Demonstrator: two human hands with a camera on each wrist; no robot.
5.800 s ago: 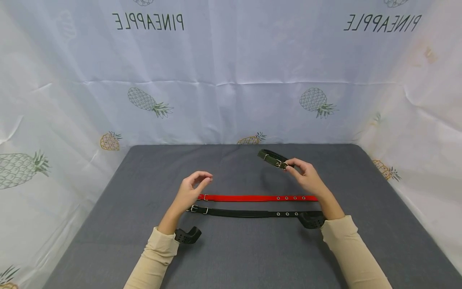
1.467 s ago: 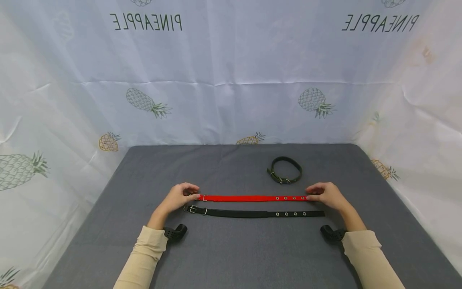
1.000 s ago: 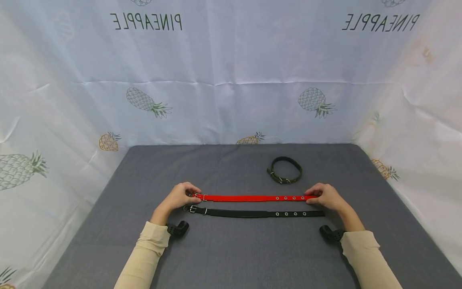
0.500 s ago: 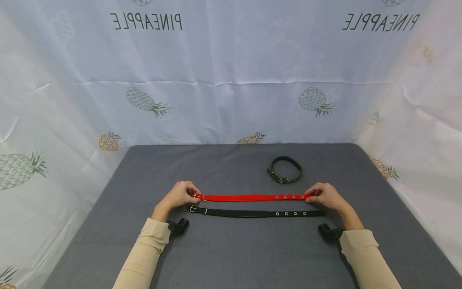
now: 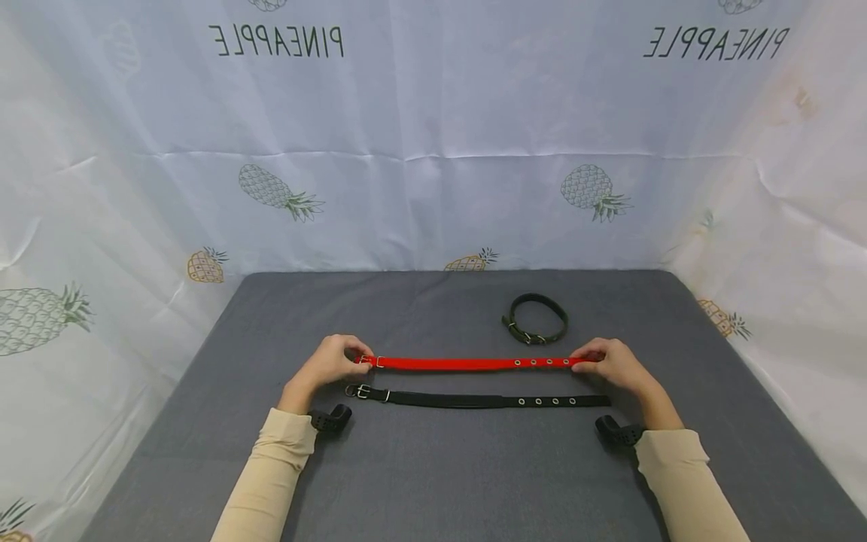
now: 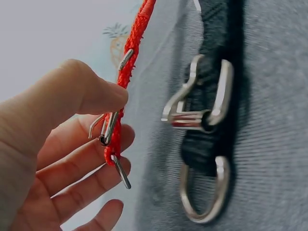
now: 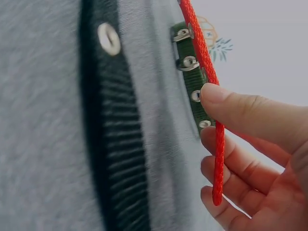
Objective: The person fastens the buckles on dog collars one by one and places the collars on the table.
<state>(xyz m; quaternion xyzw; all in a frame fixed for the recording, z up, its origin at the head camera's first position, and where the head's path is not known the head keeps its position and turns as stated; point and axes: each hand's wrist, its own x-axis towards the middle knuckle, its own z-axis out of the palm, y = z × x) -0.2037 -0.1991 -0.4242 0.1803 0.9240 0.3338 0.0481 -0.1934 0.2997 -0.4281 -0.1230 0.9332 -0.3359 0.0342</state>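
Grey table (image 5: 440,482), filling the lower half of the head view: I see three collars on or above it. The red collar (image 5: 474,363), mid-frame, now sits a little higher in the picture than half a second ago, and both wrist views show it clear of the cloth, so I judge it has just been lifted, stretched straight between my two hands. The black collar (image 5: 474,400) lies flat just below it, unmoved; the dark green collar (image 5: 535,319), buckled into a ring, rests upper right of centre, also unmoved.

Left hand (image 5: 332,361), left of centre: thumb and curled fingers (image 6: 72,168) pinch the red collar's buckle end (image 6: 113,139). Right hand (image 5: 612,365), right of centre: thumb (image 7: 240,113) and fingers pinch the holed tip. With both ends gripped and the strap off the table, the collar appears ready for handling.
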